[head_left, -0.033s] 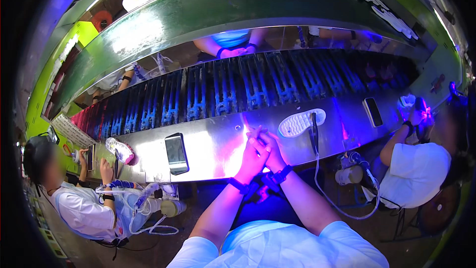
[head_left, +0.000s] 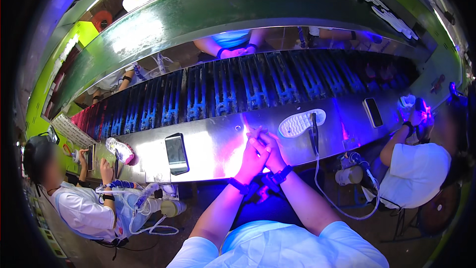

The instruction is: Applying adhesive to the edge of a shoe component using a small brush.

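Note:
My left hand (head_left: pixel 253 159) and my right hand (head_left: pixel 272 150) are clasped over the near edge of the metal worktop (head_left: pixel 218 141). Their fingers are interlaced and closed, and no object shows between them. Each wrist wears a dark band. Just right of my hands lies a white shoe sole (head_left: pixel 293 125), its ridged side up. A slim dark tool (head_left: pixel 315 131) rests across the sole, and a pale cable runs from it down off the edge. To the left, a black phone (head_left: pixel 177 155) lies flat on the worktop.
Beyond the worktop runs a dark slatted conveyor (head_left: pixel 225 94), with a green belt (head_left: pixel 208 17) higher behind it. Co-workers sit at left (head_left: pixel 84 208) and right (head_left: pixel 416 173). Another phone (head_left: pixel 373 112) lies at right; a white and pink shoe (head_left: pixel 120 151) lies at left.

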Demonstrator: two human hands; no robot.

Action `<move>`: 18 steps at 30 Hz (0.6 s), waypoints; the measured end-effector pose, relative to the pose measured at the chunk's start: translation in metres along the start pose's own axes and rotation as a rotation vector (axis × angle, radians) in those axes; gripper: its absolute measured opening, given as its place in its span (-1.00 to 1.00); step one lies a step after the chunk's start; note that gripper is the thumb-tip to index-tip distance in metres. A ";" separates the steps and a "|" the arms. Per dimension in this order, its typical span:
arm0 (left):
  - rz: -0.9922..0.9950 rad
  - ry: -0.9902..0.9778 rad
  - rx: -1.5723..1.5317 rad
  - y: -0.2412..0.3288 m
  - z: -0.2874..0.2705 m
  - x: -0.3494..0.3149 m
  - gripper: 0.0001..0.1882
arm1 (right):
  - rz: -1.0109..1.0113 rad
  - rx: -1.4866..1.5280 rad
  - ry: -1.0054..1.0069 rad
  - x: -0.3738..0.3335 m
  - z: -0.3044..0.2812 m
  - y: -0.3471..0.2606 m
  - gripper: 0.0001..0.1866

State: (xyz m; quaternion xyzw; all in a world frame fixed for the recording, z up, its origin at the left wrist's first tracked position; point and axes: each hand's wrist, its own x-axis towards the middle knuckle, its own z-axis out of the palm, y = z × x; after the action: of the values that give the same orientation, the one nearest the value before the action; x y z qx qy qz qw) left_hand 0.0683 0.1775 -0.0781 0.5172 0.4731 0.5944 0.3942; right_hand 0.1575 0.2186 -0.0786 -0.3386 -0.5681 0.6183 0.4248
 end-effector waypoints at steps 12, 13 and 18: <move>-0.057 0.084 -0.046 -0.031 -0.001 -0.003 -0.16 | -0.013 -0.067 -0.007 -0.001 0.001 -0.009 -0.58; -0.045 0.112 -0.108 -0.030 -0.001 -0.002 -0.11 | -0.001 -0.033 -0.007 -0.001 0.002 -0.006 -0.58; 0.078 -0.038 0.213 0.025 0.000 -0.001 -0.17 | -0.029 -0.025 0.018 -0.003 -0.006 0.009 -0.56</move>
State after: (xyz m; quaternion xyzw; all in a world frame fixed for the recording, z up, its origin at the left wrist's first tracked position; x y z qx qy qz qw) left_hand 0.0690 0.1705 -0.0543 0.5855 0.5056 0.5456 0.3223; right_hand 0.1631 0.2182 -0.0887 -0.3412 -0.5767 0.6018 0.4345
